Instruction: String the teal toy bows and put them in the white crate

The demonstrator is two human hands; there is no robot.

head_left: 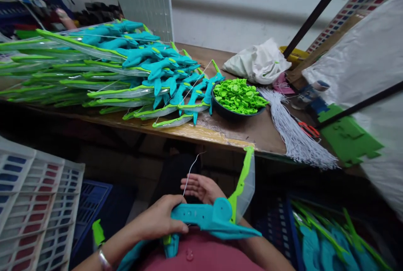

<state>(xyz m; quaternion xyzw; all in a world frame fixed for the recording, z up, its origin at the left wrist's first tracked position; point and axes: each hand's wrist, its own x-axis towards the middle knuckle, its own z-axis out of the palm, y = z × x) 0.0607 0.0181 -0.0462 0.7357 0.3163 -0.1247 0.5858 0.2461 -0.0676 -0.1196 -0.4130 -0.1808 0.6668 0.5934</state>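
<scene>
My left hand (159, 217) is wrapped round the end of a toy bow (197, 215), in front of my body. The bow has a turquoise plastic body and a bright green limb (241, 185) with a clear panel, which points up to the right. My right hand (204, 187) is behind the bow, fingers stretched out and palm partly showing. A thin white string (190, 173) rises from near my left hand and passes in front of the right fingertips. Its upper end is loose.
Several similar bows (147, 69) are heaped on the table (217, 134). A black bowl (234, 115) holds green plastic pieces. White strings (288, 126), orange-handled scissors (308, 129) and a white sack (258, 61) lie rightward. Crates (40, 204) stand at left; a blue crate (291, 225) holds bows.
</scene>
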